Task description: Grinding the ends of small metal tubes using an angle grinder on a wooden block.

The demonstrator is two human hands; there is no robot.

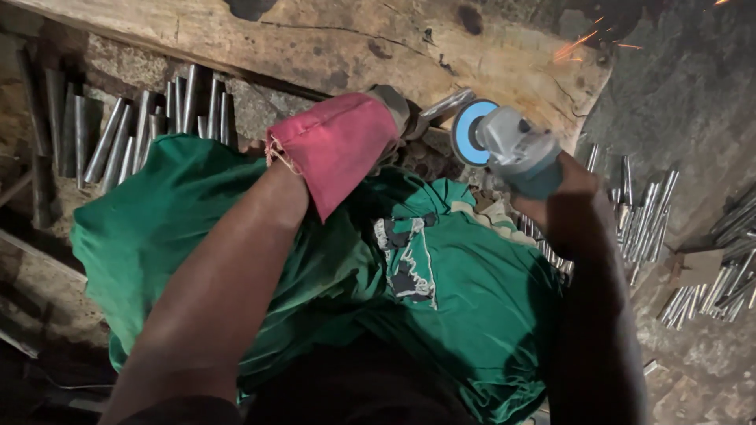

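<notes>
Grinding a short metal rod against a wooden block, sparks flying.

A thick, weathered wooden block (315, 35) is lying across the top of the view, and a crumpled green cloth (315, 260) is covering the person's lap below it. The right hand (563, 185) is clenching the body of a grey angle grinder with a blue disc (504, 142), while the left hand (370, 138), wrapped in a pink-red rag, is gripping a short shiny metal rod (449, 102). The rod is sitting between the two hands, its free end touching the disc, just in front of the block. Orange sparks (579, 43) are shooting up to the right. Piles of similar metal rods are lying at the left (150, 122) and right (693, 252).
</notes>
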